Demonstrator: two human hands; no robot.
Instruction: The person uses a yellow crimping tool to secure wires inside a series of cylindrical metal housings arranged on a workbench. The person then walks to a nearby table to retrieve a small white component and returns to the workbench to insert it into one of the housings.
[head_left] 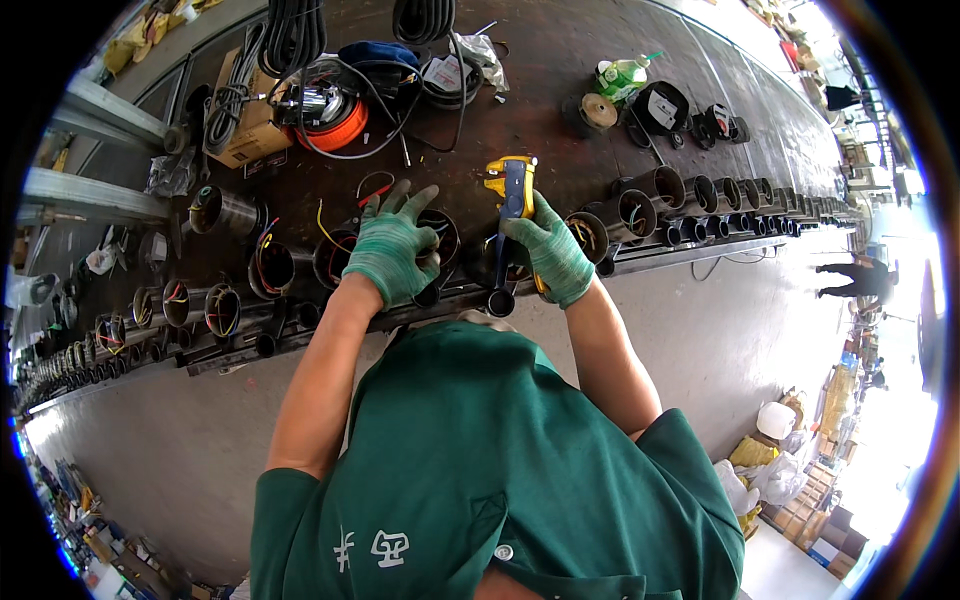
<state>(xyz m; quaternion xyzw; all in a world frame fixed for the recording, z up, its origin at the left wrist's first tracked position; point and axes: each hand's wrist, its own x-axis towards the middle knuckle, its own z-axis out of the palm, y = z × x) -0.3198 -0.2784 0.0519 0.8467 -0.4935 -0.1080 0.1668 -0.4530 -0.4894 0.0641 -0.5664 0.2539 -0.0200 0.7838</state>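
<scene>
Right hand (548, 258) grips a yellow-blue wire stripper (514, 190) by its stiff handles; left hand (391, 248), fingers spread, steadies a rigid black housing (437, 240) with pliable wires.

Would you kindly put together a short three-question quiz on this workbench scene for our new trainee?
1. True or false: both hands wear green gloves.
2. Which hand holds the yellow and blue hand tool? A) left B) right C) neither
3. Fill in: the left hand rests on a dark ___ with coloured wires inside.

Key
1. True: the left hand and the right hand are both gloved in green.
2. B: the right hand grips the yellow and blue hand tool.
3. Cylinder: the dark cylinder lies in a row of similar ones along the workbench.
</scene>
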